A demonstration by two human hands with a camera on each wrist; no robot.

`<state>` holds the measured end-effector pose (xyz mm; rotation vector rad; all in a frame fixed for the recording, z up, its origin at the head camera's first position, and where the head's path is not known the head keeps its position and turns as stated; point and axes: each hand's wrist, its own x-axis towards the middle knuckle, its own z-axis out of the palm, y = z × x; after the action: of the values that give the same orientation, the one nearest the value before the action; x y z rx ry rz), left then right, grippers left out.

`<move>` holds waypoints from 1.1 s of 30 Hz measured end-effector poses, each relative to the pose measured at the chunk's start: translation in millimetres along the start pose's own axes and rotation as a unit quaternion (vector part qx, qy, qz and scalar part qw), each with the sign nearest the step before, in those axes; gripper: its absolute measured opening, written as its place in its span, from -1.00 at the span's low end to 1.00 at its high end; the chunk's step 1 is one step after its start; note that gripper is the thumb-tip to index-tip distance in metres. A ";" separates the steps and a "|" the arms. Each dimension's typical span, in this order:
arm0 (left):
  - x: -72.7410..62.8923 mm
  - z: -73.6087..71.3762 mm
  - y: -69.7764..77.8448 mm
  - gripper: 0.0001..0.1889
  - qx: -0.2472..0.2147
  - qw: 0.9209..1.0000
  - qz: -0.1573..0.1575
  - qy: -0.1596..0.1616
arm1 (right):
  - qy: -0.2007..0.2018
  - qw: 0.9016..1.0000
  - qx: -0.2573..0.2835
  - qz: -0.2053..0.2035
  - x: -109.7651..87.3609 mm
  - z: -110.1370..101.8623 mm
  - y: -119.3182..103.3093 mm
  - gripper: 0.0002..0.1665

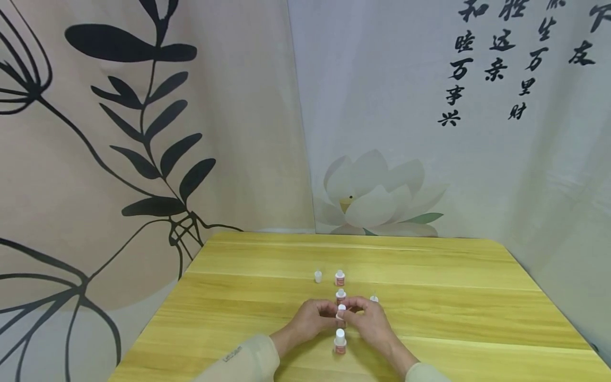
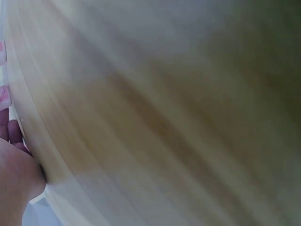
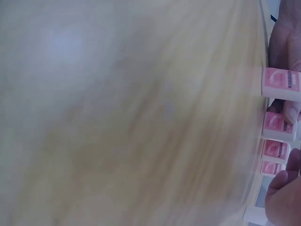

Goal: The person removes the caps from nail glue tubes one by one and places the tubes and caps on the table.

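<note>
In the head view, several small white bottles with pink labels stand in a row running away from me. My left hand [image 1: 311, 319] holds the second bottle [image 1: 341, 308] from the front between thumb and fingers. From the other side, my right hand [image 1: 371, 321] pinches that bottle near its white top, and the fingers partly cover it. The front bottle [image 1: 340, 342] stands upright just before the hands. Right behind them is another bottle [image 1: 340, 295], with the farthest bottle [image 1: 340, 277] beyond it. In the right wrist view, the left thumb [image 3: 292, 112] lies against the held bottle's label [image 3: 277, 121].
A small translucent white cap-like piece [image 1: 317, 276] stands left of the farthest bottle. Another small white piece [image 1: 374, 298] with a thin tip shows just beyond the right hand. All of it is on a yellow wood-grain table [image 1: 229, 297], with printed curtains [image 1: 248, 132] behind.
</note>
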<state>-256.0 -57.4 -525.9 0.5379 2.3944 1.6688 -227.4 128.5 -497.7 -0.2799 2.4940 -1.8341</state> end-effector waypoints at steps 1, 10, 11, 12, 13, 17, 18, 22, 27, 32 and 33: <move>0.3 -0.1 -0.7 -0.87 0.001 1.000 -0.001 0.000 | -0.001 1.000 0.002 -0.002 0.1 0.0 0.3 -0.72; -0.3 -0.9 1.2 -0.86 0.018 1.000 0.000 -0.005 | -0.002 1.000 0.019 0.006 -0.1 -1.1 3.2 -0.72; -0.7 -1.1 2.2 -0.86 0.017 1.000 0.000 -0.005 | -0.003 1.000 0.019 0.007 -0.2 -1.3 3.1 -0.73; -1.2 -1.2 3.1 -0.86 0.015 1.000 0.001 -0.004 | -0.005 1.000 0.019 0.008 -0.2 -1.5 3.2 -0.73; -1.5 -1.4 4.1 -0.85 0.014 1.000 0.000 -0.004 | -0.007 1.000 0.019 0.009 -0.2 -1.6 3.1 -0.73; -2.4 -1.5 5.5 -0.84 0.008 1.000 0.002 -0.002 | -0.013 1.000 0.018 0.008 -0.1 -2.1 3.5 -0.71; -2.5 -1.6 5.5 -0.84 0.007 1.000 0.001 -0.002 | -0.014 1.000 0.017 0.008 0.0 -2.3 3.7 -0.71; -2.2 -1.1 5.4 -0.84 0.007 1.000 -0.001 -0.002 | -0.017 1.000 0.018 0.004 -0.1 -3.2 4.9 -0.69; -9.8 -1.5 22.0 -0.85 0.004 1.000 -0.006 0.001 | -0.016 1.000 0.022 -0.004 0.8 -2.5 4.9 -0.66; -11.9 -1.3 28.0 -0.85 0.012 1.000 -0.012 0.000 | -0.012 1.000 0.019 -0.004 1.7 -2.0 4.4 -0.69; -9.5 -0.9 23.2 -0.85 0.014 1.000 -0.014 0.000 | -0.014 1.000 0.019 -0.005 1.8 -2.3 4.4 -0.68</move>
<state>-243.1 -54.7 -504.6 0.5052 2.4175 1.6263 -230.0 131.6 -501.0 -0.3142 2.4411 -1.8666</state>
